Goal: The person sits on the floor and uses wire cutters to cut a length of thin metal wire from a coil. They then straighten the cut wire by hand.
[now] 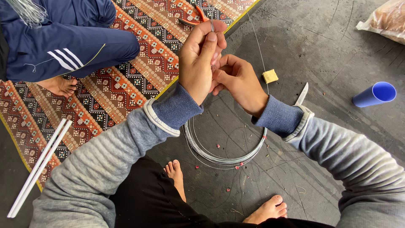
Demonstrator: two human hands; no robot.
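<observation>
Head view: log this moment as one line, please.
left hand: pinches wire | right hand: at wire below | wire coil: on floor | pliers: on mat

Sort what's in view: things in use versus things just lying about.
In use: left hand and right hand pinching a thin wire; wire coil beneath.

Lying about: pliers, yellow block, knife, blue cup, white rods, bag.

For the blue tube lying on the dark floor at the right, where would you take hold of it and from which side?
Grip the blue tube around its middle, coming from above with fingers across its width. It lies on its side on the dark mat, open end facing right, with free floor around it, so the round body offers opposing sides.
</observation>
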